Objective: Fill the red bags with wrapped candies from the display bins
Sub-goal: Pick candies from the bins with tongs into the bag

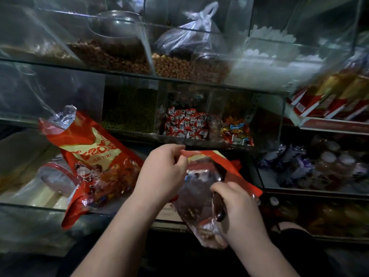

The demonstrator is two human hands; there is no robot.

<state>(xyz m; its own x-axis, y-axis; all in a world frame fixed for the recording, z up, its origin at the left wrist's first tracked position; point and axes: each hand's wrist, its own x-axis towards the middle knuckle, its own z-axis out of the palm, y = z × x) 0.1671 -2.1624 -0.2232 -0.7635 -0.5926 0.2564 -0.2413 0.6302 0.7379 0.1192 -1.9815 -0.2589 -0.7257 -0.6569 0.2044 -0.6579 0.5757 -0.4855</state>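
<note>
While I stand before the glass display bins, head view only: my left hand [163,172] is at the top of the red bag [242,177]. Thumb and fingertips are clamped together on the bag's upper rim, pinching it up. My right hand [237,208] is lower on the same bag, with its fingers curled tight round the bag's right side. Under those fingers sits a dark glossy object [218,208]; I cannot tell what it is. The bag hangs tilted between the two hands, in front of the lowest shelf edge. Its clear panel faces me and dark contents show through it.

The second red bag [95,156] leans to the left of my left hand and apart from it. It is propped on the lower glass bin, bulging, with its silvery mouth [65,116] open at the top.

The red-and-white wrapped candies [185,124] lie in the middle-shelf bin straight above my hands. Mixed orange and blue wrapped candies [235,133] fill the bin just right of them. Green beans [129,114] fill the bin to the left.

Top shelf: brown nuts [111,54], a metal scoop [117,23] and a knotted clear plastic bag [191,35].

Far right: red boxes [329,96], blurred.
</note>
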